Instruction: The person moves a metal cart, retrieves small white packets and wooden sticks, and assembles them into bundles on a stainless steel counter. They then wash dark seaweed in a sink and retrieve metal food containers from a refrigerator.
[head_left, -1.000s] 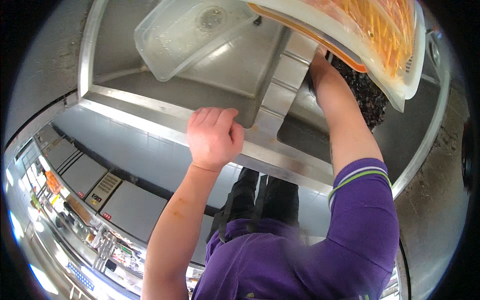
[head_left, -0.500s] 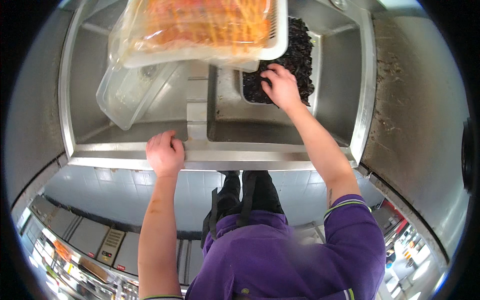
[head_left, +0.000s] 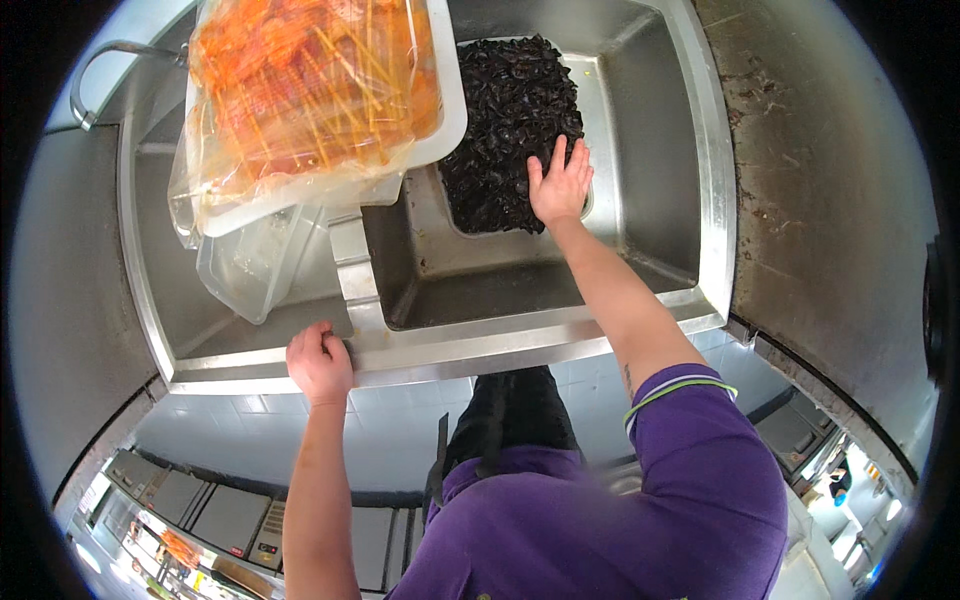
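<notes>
Dark, crinkled pieces that look like black wood ear fungus (head_left: 505,110) fill a shallow tray in the right basin of a steel sink (head_left: 480,345). My right hand (head_left: 562,185) lies on their near right part, fingers stretched out and apart, holding nothing. My left hand (head_left: 320,365) rests on the sink's front rim at the left. Its fingers are curled in, and whatever may be inside them is hidden. Left of the fungus is a white plastic basket (head_left: 450,100) holding a clear bag of orange-red food on thin skewers (head_left: 310,90).
A clear plastic container (head_left: 240,275) sits tilted in the left basin, partly under the basket. A steel divider (head_left: 350,260) separates the basins. At the far left a curved tap (head_left: 120,48) rises. A stained steel surface (head_left: 810,170) adjoins the sink's right side.
My right hand has gone from curled fingers in the fungus to spread fingers lying on it. The view has shifted, showing more of the fungus and basket. My left hand stays on the rim.
</notes>
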